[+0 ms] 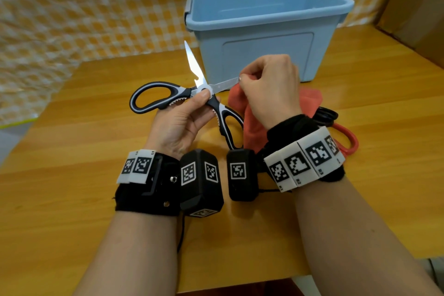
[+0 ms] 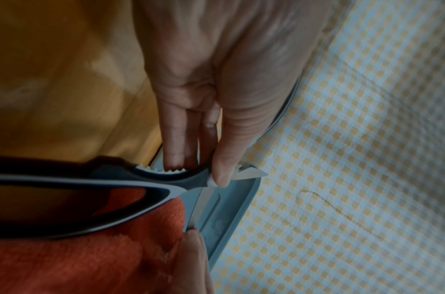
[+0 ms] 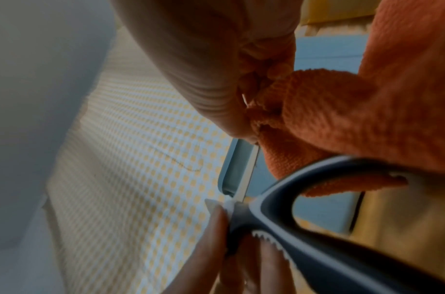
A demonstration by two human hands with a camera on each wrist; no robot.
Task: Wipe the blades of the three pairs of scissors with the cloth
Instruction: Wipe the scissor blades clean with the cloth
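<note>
My left hand (image 1: 189,115) pinches the black-and-grey kitchen scissors (image 1: 168,96) at the pivot, thumb on top, holding them above the table with the blades spread wide. One blade (image 1: 193,62) points up and away. The other blade (image 1: 223,84) points right into the orange cloth (image 1: 254,125), which my right hand (image 1: 269,86) grips around the blade's tip. In the right wrist view the cloth (image 3: 342,111) is bunched under the thumb against the blade (image 3: 249,171). In the left wrist view my thumb and fingers (image 2: 221,165) clamp the pivot.
A light blue plastic bin (image 1: 264,29), open and empty, stands just behind the hands. Red-handled scissors (image 1: 346,139) and a black-handled pair (image 1: 324,115) lie on the wooden table (image 1: 72,151) to the right, partly under the cloth. A checkered sheet (image 1: 96,7) hangs behind.
</note>
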